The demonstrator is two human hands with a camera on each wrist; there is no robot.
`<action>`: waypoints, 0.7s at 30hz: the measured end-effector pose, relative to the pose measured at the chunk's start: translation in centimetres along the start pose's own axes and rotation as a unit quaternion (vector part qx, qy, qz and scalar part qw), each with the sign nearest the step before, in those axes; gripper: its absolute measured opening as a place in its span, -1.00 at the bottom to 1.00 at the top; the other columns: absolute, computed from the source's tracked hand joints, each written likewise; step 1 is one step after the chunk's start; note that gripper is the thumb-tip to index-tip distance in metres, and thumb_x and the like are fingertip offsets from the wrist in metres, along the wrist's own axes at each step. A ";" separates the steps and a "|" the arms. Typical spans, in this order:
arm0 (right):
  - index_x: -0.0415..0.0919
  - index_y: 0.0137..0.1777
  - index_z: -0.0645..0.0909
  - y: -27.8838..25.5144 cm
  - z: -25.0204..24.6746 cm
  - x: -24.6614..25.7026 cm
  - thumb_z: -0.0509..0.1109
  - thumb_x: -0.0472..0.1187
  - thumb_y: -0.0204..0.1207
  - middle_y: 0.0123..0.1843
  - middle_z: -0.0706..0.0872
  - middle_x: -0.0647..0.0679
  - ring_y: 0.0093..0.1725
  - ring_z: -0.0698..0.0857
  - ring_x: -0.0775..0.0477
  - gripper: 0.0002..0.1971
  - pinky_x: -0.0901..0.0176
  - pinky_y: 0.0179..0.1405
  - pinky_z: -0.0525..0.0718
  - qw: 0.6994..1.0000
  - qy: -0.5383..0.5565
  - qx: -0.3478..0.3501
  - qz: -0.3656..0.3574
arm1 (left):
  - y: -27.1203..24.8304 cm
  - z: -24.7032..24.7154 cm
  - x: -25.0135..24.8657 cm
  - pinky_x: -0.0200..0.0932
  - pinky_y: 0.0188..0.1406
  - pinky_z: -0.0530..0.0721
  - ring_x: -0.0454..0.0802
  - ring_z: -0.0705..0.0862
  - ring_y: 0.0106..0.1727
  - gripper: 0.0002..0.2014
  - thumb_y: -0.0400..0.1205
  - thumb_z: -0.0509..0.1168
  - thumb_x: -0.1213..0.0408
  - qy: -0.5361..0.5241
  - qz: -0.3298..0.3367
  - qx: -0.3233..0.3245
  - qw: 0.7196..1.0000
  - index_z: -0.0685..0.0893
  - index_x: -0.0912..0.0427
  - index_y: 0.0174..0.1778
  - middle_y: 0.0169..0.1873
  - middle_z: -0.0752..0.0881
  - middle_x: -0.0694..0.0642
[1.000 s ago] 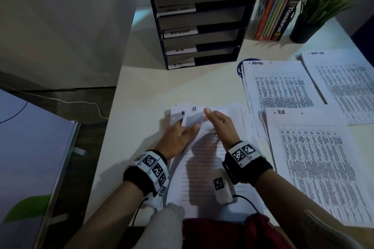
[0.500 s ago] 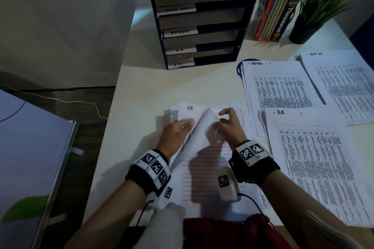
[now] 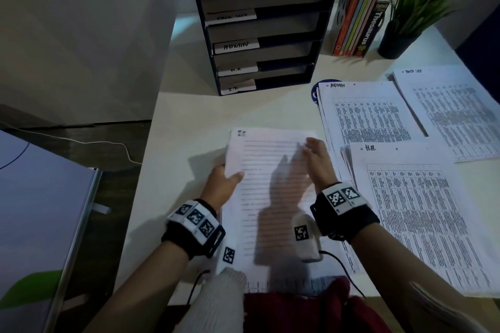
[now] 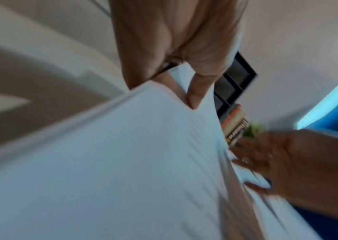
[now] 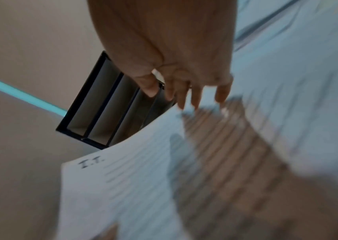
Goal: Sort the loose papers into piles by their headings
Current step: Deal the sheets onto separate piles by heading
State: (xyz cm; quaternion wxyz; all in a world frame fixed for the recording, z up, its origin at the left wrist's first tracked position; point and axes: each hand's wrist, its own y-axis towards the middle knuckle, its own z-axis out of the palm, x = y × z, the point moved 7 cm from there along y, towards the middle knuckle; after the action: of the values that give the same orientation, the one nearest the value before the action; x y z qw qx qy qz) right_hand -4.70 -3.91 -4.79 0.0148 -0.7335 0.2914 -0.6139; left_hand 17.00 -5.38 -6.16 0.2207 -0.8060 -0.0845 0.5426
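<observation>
I see the I.T. sheet (image 3: 270,170), a lined page with "I.T." handwritten at its top left corner, lifted at its left edge above the loose stack of papers (image 3: 332,240) in front of me on the surface (image 3: 189,116). My left hand (image 3: 220,186) pinches that left edge, thumb on top of the page and the other fingers underneath it; the left wrist view shows the thumb (image 4: 197,95) pressing into the paper where it dips. My right hand (image 3: 316,162) is at the sheet's right side with its fingers (image 5: 186,95) straight and slightly spread, holding nothing; the blur keeps me from telling whether the tips touch the page. To the right of the sheet lie three sorted piles: the H.R. pile (image 3: 422,211) nearest me, the ADMIN pile (image 3: 370,113) behind it, and the pile at the far right (image 3: 454,111), whose heading is too blurred to read. At the back of the surface stands a dark tray organizer (image 3: 259,27) with four shelves; I can read ADMIN, H.R. and I.T. on the lower three labels, while the top one is unclear. To its right a row of books (image 3: 357,21) leans, one spine reading Thesaurus, and beside them is a potted plant (image 3: 414,13) in a dark pot.
</observation>
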 end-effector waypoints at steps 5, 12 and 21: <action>-0.39 0.26 0.49 0.1 -4.0 -1.9 0.21 -0.46 0.46 0.04 0.60 -0.22 0.07 0.54 -0.10 -0.65 0.14 0.04 0.57 0.998 0.002 -0.062 0.013 | -0.2 -0.3 -1.5 -0.05 0.03 0.73 0.06 0.75 -0.06 -0.72 0.58 0.28 0.41 -0.221 -0.016 0.025 0.975 0.61 0.38 0.20 0.02 0.74 0.21; -0.34 -0.17 0.57 -0.5 -8.3 1.4 0.33 -0.42 0.33 -0.29 0.65 -0.21 -0.29 0.58 0.02 -0.92 0.18 -0.21 0.56 0.993 0.037 -0.067 -0.086 | 0.0 0.8 -7.7 -0.01 0.07 0.68 0.00 0.73 -0.11 -0.93 0.60 0.31 0.38 -0.208 0.025 -0.021 0.978 0.68 0.17 -0.05 -0.12 0.75 0.09; -0.37 -0.27 0.51 0.5 -25.2 2.1 0.34 -0.46 0.42 -0.34 0.50 -0.23 -0.24 0.45 -0.07 -0.91 0.16 -0.31 0.33 0.971 -0.122 -0.158 -0.129 | 0.8 12.5 -17.6 -0.20 -0.19 0.65 -0.05 0.66 -0.22 -0.91 0.65 0.20 0.45 -0.199 0.059 0.013 0.978 0.61 0.25 -0.09 -0.20 0.68 0.10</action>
State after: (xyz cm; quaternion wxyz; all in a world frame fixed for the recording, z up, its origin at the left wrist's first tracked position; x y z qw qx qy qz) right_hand -27.63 3.23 3.06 -0.1454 -0.8272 0.2834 -0.4629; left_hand -1.42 -9.41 4.27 0.1777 -0.6824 -0.0719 0.7054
